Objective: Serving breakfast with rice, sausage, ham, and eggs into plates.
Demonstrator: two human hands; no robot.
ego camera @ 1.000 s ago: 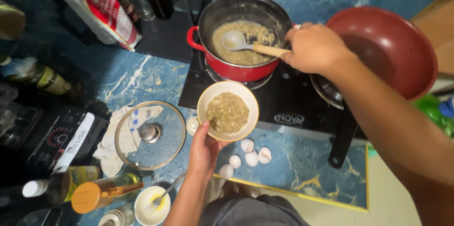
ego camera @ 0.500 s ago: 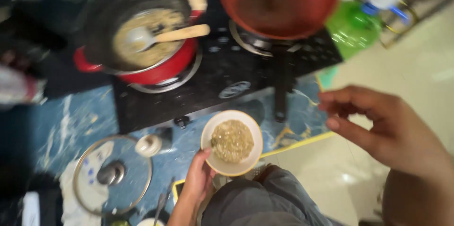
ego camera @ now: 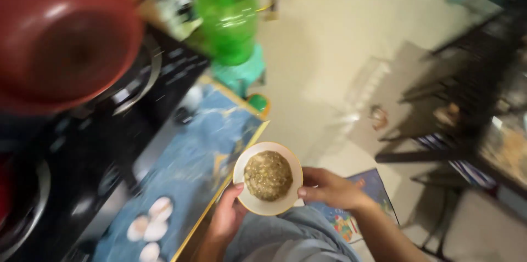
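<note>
Round bowl [ego camera: 268, 185] of brownish mash held level, mouth upward, no long axis, left hand [ego camera: 228, 215] gripping its rim, right hand [ego camera: 328, 188] now gripping too, previously free, counter [ego camera: 192, 158] edge alongside

Both hands were on the bowl [ego camera: 268, 177], low in view near the body. Left hand [ego camera: 228, 217] sat at the bowl's lower-left, palm cupped under the rim, thumb hooked over the edge, forearm running down and left from the bowl. Right hand [ego camera: 329, 188] was at the bowl's right side, thumb tip pressed on the rim, fingers curled behind it, forearm angling down and right from the bowl. Wrists roughly level, elbows out of frame. View blurred, finer finger detail unclear.
</note>
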